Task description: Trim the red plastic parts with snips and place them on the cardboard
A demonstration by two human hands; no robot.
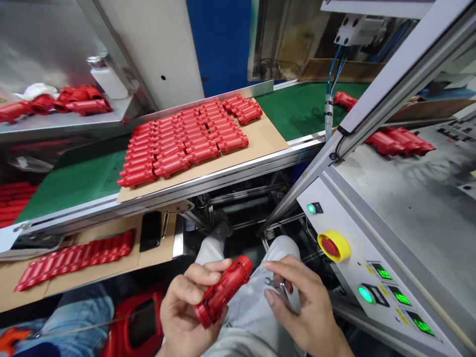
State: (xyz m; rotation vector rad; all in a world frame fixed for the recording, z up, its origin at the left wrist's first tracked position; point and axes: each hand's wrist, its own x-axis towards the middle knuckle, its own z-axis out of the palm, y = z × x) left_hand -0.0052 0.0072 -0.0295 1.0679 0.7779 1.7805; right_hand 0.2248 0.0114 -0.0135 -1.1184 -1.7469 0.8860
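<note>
My left hand [189,302] is closed around a red plastic tubular housing [225,292], held tilted above my lap. Its hollow, ribbed inner side faces up. To its right, my right hand [301,302] grips a small shiny metal tool [280,287] between thumb and fingers. The tool's exact kind cannot be made out, as the fingers cover much of it. A small gap separates the tool from the housing. Beyond my hands, rows of similar red housings [186,139] lie on a cardboard sheet [266,136] over the green conveyor belt [84,171].
At lower left, a cardboard-covered shelf [156,255] carries a row of red parts [78,258] and a black phone [150,230]. A control panel with a yellow-ringed emergency stop [333,245] stands close on the right. More red parts [399,141] lie on the metal machine table [409,198].
</note>
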